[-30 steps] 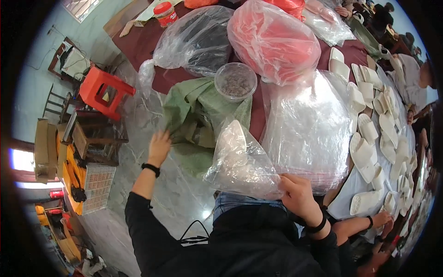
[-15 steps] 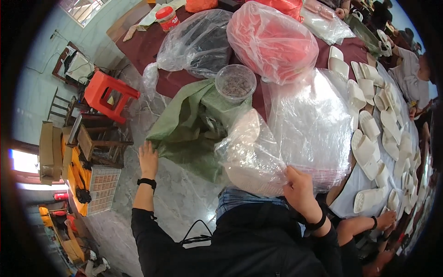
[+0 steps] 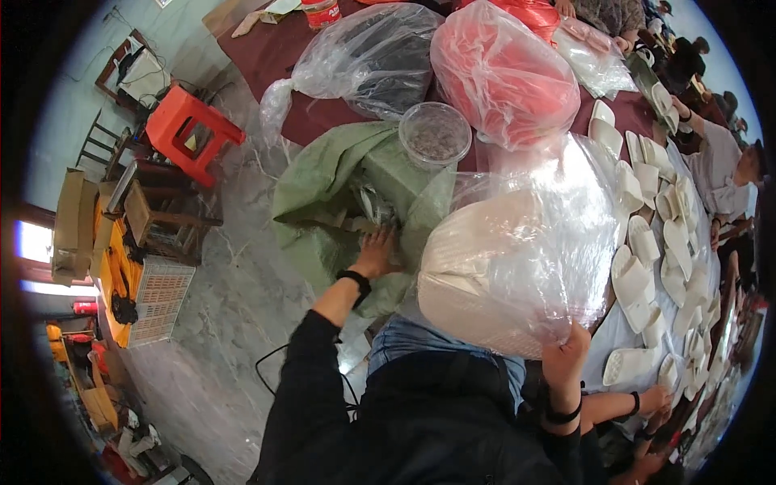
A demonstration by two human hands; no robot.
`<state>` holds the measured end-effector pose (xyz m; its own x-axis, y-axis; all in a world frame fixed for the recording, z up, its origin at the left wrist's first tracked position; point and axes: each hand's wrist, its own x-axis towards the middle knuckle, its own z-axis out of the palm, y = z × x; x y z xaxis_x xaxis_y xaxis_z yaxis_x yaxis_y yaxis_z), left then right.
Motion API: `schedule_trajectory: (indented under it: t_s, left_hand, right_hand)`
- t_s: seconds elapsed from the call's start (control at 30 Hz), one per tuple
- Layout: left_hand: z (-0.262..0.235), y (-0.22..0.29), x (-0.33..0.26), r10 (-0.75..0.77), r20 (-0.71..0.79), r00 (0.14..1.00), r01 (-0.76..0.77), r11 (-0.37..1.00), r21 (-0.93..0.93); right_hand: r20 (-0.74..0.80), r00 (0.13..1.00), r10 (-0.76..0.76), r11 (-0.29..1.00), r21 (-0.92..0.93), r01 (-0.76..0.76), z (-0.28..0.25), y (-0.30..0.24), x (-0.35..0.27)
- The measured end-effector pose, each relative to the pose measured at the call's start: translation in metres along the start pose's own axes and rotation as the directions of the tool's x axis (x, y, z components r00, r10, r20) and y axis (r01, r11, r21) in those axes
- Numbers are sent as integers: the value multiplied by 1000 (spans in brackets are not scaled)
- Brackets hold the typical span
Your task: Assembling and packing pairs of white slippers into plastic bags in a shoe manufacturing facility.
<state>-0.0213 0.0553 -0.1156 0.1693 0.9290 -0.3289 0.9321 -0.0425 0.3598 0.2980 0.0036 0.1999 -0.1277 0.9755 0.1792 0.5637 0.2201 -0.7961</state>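
My left hand (image 3: 376, 253) reaches into the mouth of a green woven sack (image 3: 311, 182), fingers stretched out, with nothing visible in its grip. Wrinkled clear plastic shows inside the sack, just beyond the fingertips. My right hand (image 3: 567, 354) is closed on the near edge of a clear plastic bag (image 3: 558, 311). Inside that bag, or right under its film, lies a pale cream slipper (image 3: 477, 255), its outline blurred by glare. A stack of clear plastic bags (image 3: 558, 182) lies beyond it. Behind the sack sits a round clear tub (image 3: 434, 136) with small greyish contents.
Many white slippers (image 3: 634, 279) cover the table on the right. At the back are a knotted clear bag with dark contents (image 3: 368, 61), a red-filled bag (image 3: 505, 77) and a red-lidded jar (image 3: 322, 12). A red stool (image 3: 190, 133) stands left. Another person's hand (image 3: 655, 400) is near my right arm.
My left hand has moved right, from beside the sack into its mouth. My right hand has shifted right and down with the clear bag, which now spreads wider, and the sack's mouth gapes more.
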Motion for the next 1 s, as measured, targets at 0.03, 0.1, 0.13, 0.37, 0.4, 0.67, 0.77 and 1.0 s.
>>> schedule_trajectory:
  t_s: [0.03,0.1,0.13,0.37,0.4,0.67,0.77,1.0]
  left_hand:
    - [8,14,10,-66,19,998,67,997,-27]
    - [29,20,18,-128,39,991,131,990,-58]
    - [43,19,19,-47,-47,998,53,987,154]
    - [-3,27,-25,40,271,962,69,922,-380]
    - [-5,24,-41,58,248,967,37,932,-361]
    - [-8,40,-130,143,150,978,-104,966,-238]
    - [-18,60,-129,310,-221,925,-381,751,-540]
    - [-65,88,-128,280,209,937,-263,959,-106]
  right_hand:
    - [-1,1000,2,1000,-8,-2,-2,3,-3]
    - [27,1000,7,995,-96,-4,-11,13,-12]
    - [30,1000,2,995,-97,1,-13,12,-11]
    - [173,945,-277,954,-66,292,-5,-1,3]
    - [159,925,-346,933,-50,357,-2,2,2]
    - [35,717,-696,718,59,694,58,-13,29]
    - [49,658,-751,655,-71,752,98,3,29]
    - [372,907,-199,939,-193,285,164,24,26]
